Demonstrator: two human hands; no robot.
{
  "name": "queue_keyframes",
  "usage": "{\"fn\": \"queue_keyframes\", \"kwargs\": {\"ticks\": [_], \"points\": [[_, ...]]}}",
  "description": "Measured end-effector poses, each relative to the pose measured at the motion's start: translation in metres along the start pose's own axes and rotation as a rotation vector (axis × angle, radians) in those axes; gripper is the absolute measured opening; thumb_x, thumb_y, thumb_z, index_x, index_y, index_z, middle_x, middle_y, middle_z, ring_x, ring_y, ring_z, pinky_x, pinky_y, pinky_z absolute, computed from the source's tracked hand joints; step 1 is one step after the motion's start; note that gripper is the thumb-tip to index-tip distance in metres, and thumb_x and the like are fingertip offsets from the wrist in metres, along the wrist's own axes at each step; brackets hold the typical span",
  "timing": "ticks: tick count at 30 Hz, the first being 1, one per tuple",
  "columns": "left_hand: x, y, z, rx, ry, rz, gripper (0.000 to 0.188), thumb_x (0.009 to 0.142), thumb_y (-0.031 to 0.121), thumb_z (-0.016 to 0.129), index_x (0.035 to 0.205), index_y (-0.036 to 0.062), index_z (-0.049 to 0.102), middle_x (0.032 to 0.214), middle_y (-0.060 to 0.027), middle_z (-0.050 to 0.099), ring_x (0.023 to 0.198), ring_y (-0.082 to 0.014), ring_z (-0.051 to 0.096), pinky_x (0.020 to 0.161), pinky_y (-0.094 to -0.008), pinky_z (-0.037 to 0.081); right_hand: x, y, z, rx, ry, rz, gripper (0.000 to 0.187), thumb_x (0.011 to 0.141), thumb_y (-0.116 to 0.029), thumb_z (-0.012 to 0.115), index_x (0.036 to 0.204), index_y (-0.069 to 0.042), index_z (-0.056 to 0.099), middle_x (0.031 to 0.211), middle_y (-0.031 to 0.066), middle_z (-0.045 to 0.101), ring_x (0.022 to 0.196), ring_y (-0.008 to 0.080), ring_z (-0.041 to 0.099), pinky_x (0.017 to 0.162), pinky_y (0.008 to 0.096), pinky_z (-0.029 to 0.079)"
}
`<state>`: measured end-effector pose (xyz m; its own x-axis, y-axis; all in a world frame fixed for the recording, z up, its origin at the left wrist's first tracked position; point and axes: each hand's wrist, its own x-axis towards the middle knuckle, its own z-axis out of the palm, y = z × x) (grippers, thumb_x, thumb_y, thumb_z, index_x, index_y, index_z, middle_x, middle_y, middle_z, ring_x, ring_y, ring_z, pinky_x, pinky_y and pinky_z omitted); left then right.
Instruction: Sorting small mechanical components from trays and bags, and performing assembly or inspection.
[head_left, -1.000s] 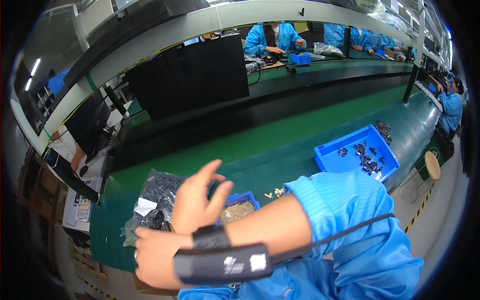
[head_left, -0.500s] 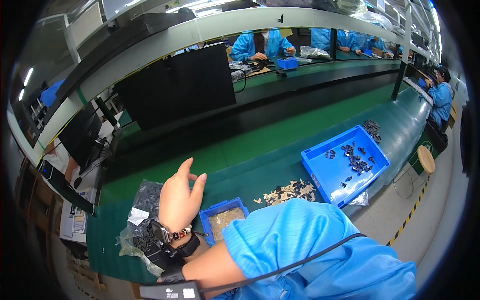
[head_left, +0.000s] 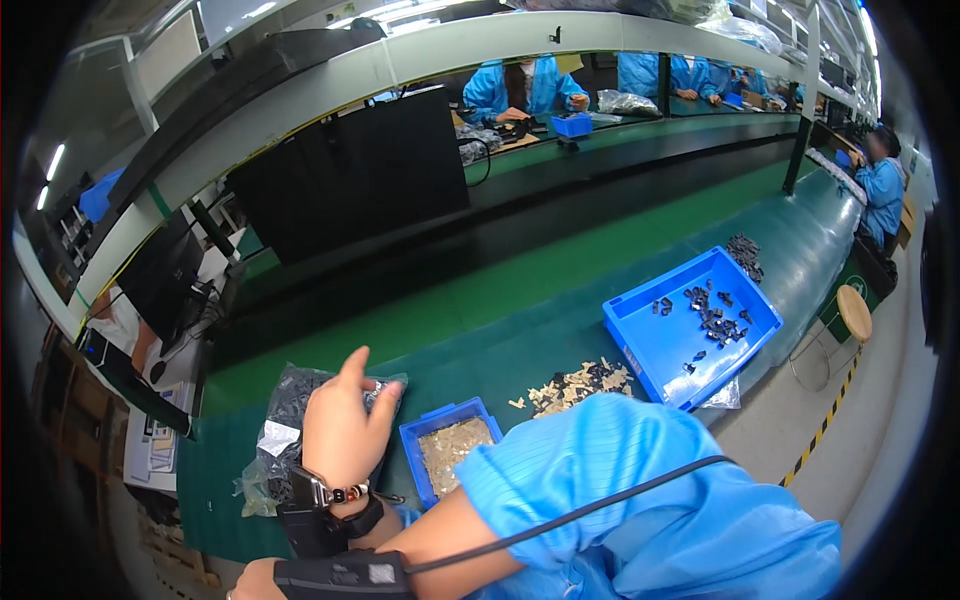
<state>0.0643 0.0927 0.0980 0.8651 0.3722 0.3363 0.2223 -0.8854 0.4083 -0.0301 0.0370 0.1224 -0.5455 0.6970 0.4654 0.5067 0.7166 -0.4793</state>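
My left hand (head_left: 345,425), with a watch and beads at its wrist, is over a clear plastic bag (head_left: 285,400) of black parts. Its index finger points up, and a flap of the bag lies between thumb and another finger. My right forearm, in a blue sleeve, crosses over the left one. Only the back of my right hand (head_left: 258,582) shows at the lower edge; its fingers are out of sight. Right of my left hand stands a small blue bin (head_left: 408,440) holding tan material. Beyond it lies a pile of tan and black pieces (head_left: 580,385).
A large blue tray (head_left: 650,340) with black parts sits to the right, by a dark heap of parts (head_left: 745,255). A black panel (head_left: 350,170) hangs over the green bench. Workers in blue sit opposite and at far right, near a round stool (head_left: 853,313).
My left hand has moved slightly left and down, and the bag's flap now shows on its thumb side. The back of my right hand has come into view at the lower edge.
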Motion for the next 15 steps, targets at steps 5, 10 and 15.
{"fn": "queue_keyframes", "kwargs": {"ticks": [5, 10, 15], "points": [[0.046, -0.022, 0.013, 0.2, -0.331, 0.355, 0.045, 0.082, 0.023, 0.07, 0.118, -0.0037, 0.059, 0.085, -0.0188, 0.069, 0.082, -0.0379, 0.067, 0.075, -0.0429, 0.052, 0.035, 0.053, 0.009, -0.431, 0.081, -0.147, 0.021, 0.078, -0.028, 0.067, 0.087, -0.009, 0.067, 0.085, 0.011, 0.063, 0.082, 0.0305, 0.06, 0.071, 0.041, 0.044], [0.071, -0.034, 0.015, 0.344, -0.305, 0.632, 0.033, 0.077, 0.018, 0.069, 0.106, 0.0012, 0.064, 0.081, -0.0164, 0.066, 0.082, -0.0352, 0.063, 0.078, -0.0441, 0.048, 0.065, 0.084, 0.021, -0.708, 0.257, -0.38, 0.019, 0.074, -0.03, 0.065, 0.076, -0.011, 0.067, 0.078, 0.0099, 0.064, 0.077, 0.0309, 0.06, 0.067, 0.0402, 0.043], [0.06, -0.032, 0.046, 0.185, -0.075, 0.861, 0.04, 0.07, 0.003, 0.071, 0.108, 0.0008, 0.061, 0.101, -0.0155, 0.061, 0.095, -0.0346, 0.059, 0.083, -0.0441, 0.048, -0.08, 0.078, -0.038, -0.61, 0.578, -0.557, 0.026, 0.069, -0.033, 0.06, 0.069, -0.007, 0.064, 0.089, 0.0117, 0.06, 0.082, 0.0289, 0.053, 0.073, 0.0393, 0.04]]}}
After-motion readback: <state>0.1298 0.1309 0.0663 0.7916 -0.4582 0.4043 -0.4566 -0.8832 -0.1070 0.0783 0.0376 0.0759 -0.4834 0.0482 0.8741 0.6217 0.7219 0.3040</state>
